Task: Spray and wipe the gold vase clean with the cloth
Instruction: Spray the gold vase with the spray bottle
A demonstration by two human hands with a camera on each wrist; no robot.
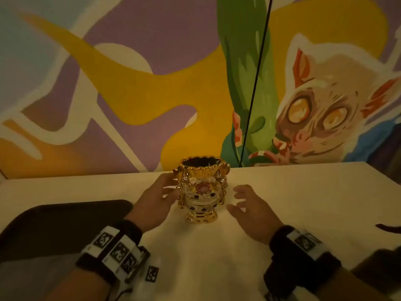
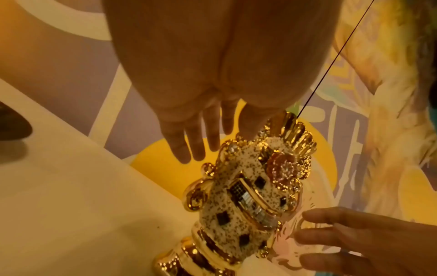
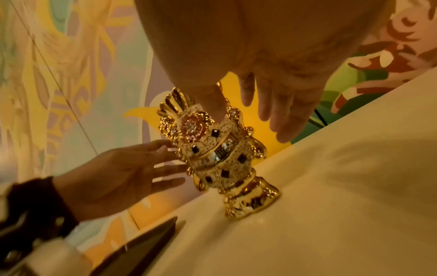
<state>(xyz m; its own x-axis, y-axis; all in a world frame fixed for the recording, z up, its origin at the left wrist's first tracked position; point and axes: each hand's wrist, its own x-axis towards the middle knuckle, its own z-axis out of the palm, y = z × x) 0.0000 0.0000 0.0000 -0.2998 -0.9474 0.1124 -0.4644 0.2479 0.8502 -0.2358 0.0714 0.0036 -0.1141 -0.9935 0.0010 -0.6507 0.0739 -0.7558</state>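
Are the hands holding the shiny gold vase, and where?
Neither hand grips it. The left hand touches the ornate gold vase's side with straight fingers; the right hand hovers open beside it.

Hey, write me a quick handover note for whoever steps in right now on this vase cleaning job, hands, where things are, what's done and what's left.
Left hand: open, fingers straight, fingertips at the vase's left side.
Right hand: open, holding nothing, just right of the vase, not touching it.
Gold vase: upright on its foot on the white table, near the painted wall.
Cloth and spray bottle: not visible in any view.
Done: nothing I can confirm; whether the vase has been sprayed or wiped does not show.
Left: find the spray and cloth, spray the vase, wipe it all round.
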